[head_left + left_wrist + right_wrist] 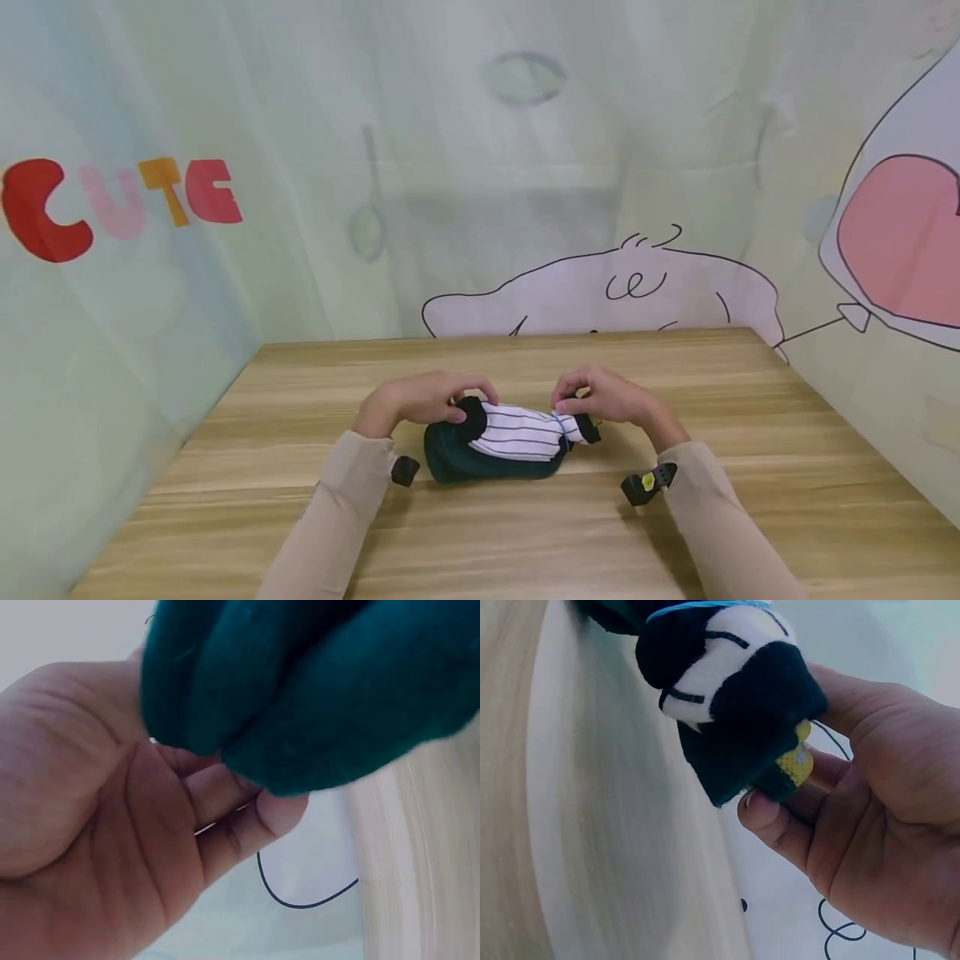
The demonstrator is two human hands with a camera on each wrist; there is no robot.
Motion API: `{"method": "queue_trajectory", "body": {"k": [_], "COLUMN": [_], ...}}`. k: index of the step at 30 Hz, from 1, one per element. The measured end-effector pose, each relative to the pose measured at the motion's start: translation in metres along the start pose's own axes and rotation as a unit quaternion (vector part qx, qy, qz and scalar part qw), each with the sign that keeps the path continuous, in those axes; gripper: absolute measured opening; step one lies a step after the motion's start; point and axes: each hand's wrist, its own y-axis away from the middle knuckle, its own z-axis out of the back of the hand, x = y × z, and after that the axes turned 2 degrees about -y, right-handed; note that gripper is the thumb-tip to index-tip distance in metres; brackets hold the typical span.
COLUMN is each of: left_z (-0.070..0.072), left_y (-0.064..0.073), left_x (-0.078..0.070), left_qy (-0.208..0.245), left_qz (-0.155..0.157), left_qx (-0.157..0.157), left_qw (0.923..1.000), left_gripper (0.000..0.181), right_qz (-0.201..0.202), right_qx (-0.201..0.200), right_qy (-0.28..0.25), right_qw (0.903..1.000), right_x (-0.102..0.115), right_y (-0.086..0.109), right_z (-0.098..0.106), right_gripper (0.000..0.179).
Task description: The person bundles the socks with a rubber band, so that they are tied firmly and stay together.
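A bundle of socks lies crosswise on the wooden table, a white sock [517, 432] with dark stripes and black ends on top of a dark green sock [457, 462]. Near its right end a thin blue band [561, 429] runs round it. My left hand [427, 398] holds the bundle's left end, thumb at the black part and fingers over the top. At the banded end, my right hand [611, 398] pinches with thumb and fingertips. In the right wrist view a small yellow patch [799, 757] shows at that end. Green folds [300, 720] hide some left fingertips.
The wooden table [480, 542] reaches back to a pale printed curtain [480, 167], which also hangs along both sides. Each wrist wears a small black camera, the left one [405, 471] and the right one [639, 488] close above the tabletop.
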Motion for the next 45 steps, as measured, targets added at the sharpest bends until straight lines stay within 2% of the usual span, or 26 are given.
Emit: {"method": "queue_trajectory", "body": {"k": [6,12,18,21,24,31,38,45], "left_z": [-0.005,-0.007,-0.006,-0.006,-0.005,-0.008,-0.011,-0.011], "left_y": [0.001,0.002,0.005,0.005,0.002,-0.003,-0.005,-0.006], "left_x": [0.004,0.007,0.012,0.013,0.013,0.011,0.009,0.011], "left_qy": [0.018,0.057,0.092,0.084,0.062,0.015,0.015,0.024], "left_qz": [0.029,0.034,0.017,0.008,0.011,0.07,0.129,0.138], "left_qx": [0.015,0.034,0.053,0.061,0.068,0.092,0.089,0.097], "left_qw": [0.9993,0.9972,0.9942,0.9946,0.9957,0.9932,0.9874,0.9853], "left_gripper": [0.042,0.046,0.048,0.044,0.042,0.047,0.04,0.036], "right_qz": [-0.005,-0.015,-0.01,-0.016,-0.03,-0.025,-0.032,-0.062], "right_qx": [0.004,0.022,0.087,0.108,0.099,0.088,0.076,0.074], "right_qy": [-0.004,-0.017,-0.04,-0.034,-0.013,0.015,0.029,0.029], "right_qw": [1.0,0.9995,0.9954,0.9935,0.9945,0.9957,0.9962,0.9949], "right_x": [-0.005,-0.005,-0.005,-0.005,-0.004,-0.004,-0.001,-0.002], "right_y": [0.001,0.007,0.01,0.011,0.011,0.009,0.008,0.009], "right_z": [-0.008,-0.006,0.0,0.001,0.003,0.004,0.005,0.004], "right_gripper": [0.007,0.012,0.029,0.029,0.027,0.028,0.026,0.025]}}
